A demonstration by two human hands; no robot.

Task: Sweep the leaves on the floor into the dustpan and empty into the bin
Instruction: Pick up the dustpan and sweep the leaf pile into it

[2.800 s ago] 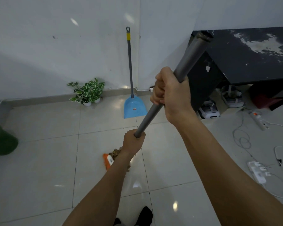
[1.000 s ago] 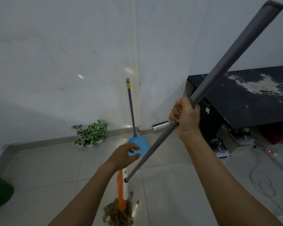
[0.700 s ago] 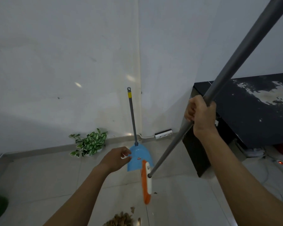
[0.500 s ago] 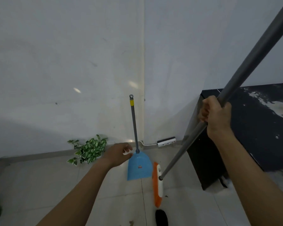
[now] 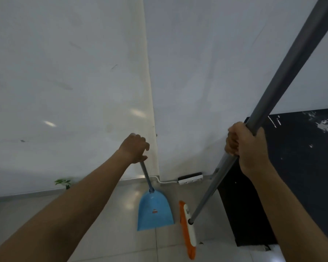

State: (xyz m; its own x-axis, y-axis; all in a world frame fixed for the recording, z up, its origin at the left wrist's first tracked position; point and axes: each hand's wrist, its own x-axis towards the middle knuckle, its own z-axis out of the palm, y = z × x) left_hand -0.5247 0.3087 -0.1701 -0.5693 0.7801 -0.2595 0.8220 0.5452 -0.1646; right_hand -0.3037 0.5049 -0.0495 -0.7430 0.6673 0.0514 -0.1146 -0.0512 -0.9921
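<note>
A blue dustpan (image 5: pixel 155 212) stands on the tiled floor in the wall corner, its thin grey handle (image 5: pixel 146 176) rising upward. My left hand (image 5: pixel 135 148) grips the top of that handle. My right hand (image 5: pixel 242 144) grips the long grey broom pole (image 5: pixel 284 76). The broom's orange and white head (image 5: pixel 188 229) rests on the floor just right of the dustpan. No leaves and no bin are in view.
A black table (image 5: pixel 301 167) stands close on the right, its side panel beside the broom head. A white power strip (image 5: pixel 190 178) and cable run along the skirting. A small green plant (image 5: pixel 63 182) peeks out behind my left forearm. White walls meet in the corner.
I have stepped toward the corner and the view has tilted up. My left hand, earlier reaching free, now grips the dustpan handle's top. The leaf pile has dropped out of view.
</note>
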